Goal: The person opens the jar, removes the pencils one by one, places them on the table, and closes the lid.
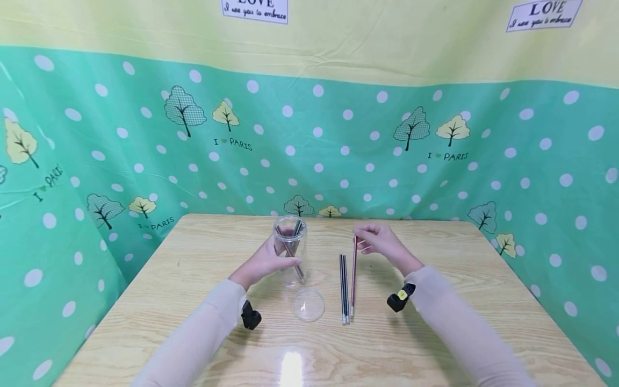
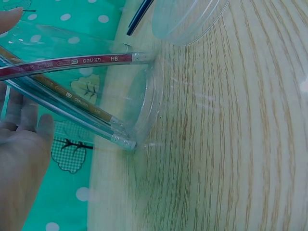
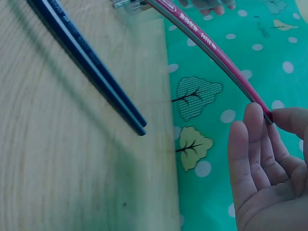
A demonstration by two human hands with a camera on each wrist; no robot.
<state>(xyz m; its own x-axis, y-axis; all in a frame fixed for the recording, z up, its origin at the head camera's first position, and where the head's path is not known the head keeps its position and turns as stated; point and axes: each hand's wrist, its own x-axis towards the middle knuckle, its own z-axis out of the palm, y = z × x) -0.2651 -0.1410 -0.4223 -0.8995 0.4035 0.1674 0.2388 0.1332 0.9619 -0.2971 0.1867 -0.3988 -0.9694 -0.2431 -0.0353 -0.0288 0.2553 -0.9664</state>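
My left hand [image 1: 263, 262] grips a tall clear jar [image 1: 289, 278] around its side, the jar's mouth facing up. Several pencils lean inside it: a dark red one [image 2: 98, 61] marked HB, a gold-brown one [image 2: 79, 99] and bluish ones [image 2: 72, 114], their ferrule ends down at the base. Between thumb and fingertips my right hand [image 1: 382, 244] pinches the far tip of a red pencil [image 1: 354, 271]; its ferrule end points toward me, low at the tabletop. Just left of that pencil, two dark blue pencils [image 1: 344, 287] lie side by side.
A round clear lid [image 1: 308, 305] lies flat on the wooden table [image 1: 203, 269], in front of the jar and left of the dark blue pencils. Behind the table's far edge hangs a green and yellow curtain [image 1: 271, 177] with dots and trees.
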